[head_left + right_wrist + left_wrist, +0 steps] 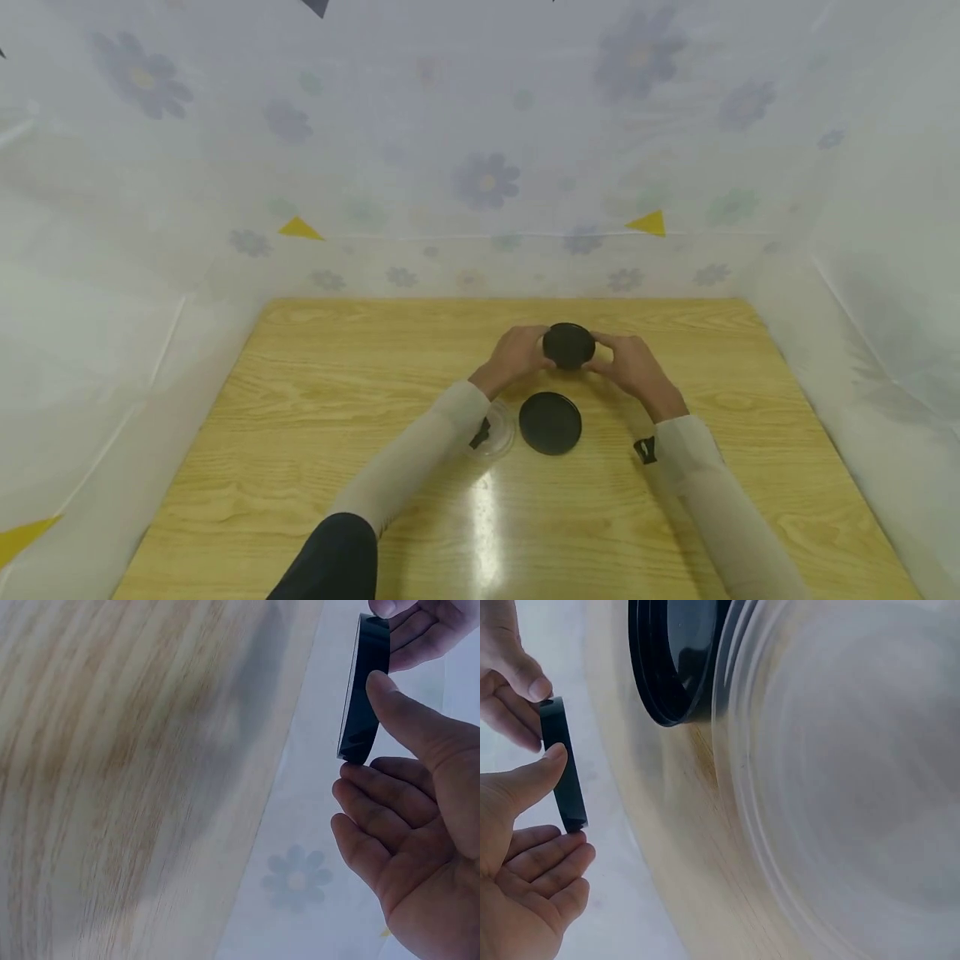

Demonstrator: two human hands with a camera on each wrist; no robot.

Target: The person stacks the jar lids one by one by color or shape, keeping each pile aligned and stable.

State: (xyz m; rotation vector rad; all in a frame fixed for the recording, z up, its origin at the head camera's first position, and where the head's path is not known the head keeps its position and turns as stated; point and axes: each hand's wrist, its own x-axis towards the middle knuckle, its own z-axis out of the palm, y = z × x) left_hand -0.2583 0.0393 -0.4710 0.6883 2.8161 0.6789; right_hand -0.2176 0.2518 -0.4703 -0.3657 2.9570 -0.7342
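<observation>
Both hands hold a round black lid [568, 346] up above the table, its flat face turned toward the head camera. My left hand [521, 350] pinches its left edge between thumb and fingers. On the opposite edge, my right hand [632, 367] grips it the same way. Both wrist views show the lid [565, 765] edge-on as a thin, shallow disc. Below the hands, a second black round piece [550, 423] with a raised rim lies on the table. Beside it is a clear round plastic piece [501, 433], partly hidden by the left forearm and wrist camera.
The wood-grain table [300, 358] ends at a back edge against a white flower-print sheet [420, 167]. Similar sheeting stands at both sides. Yellow triangles [300, 228] mark the sheet. A bright reflection lies on the tabletop near the front.
</observation>
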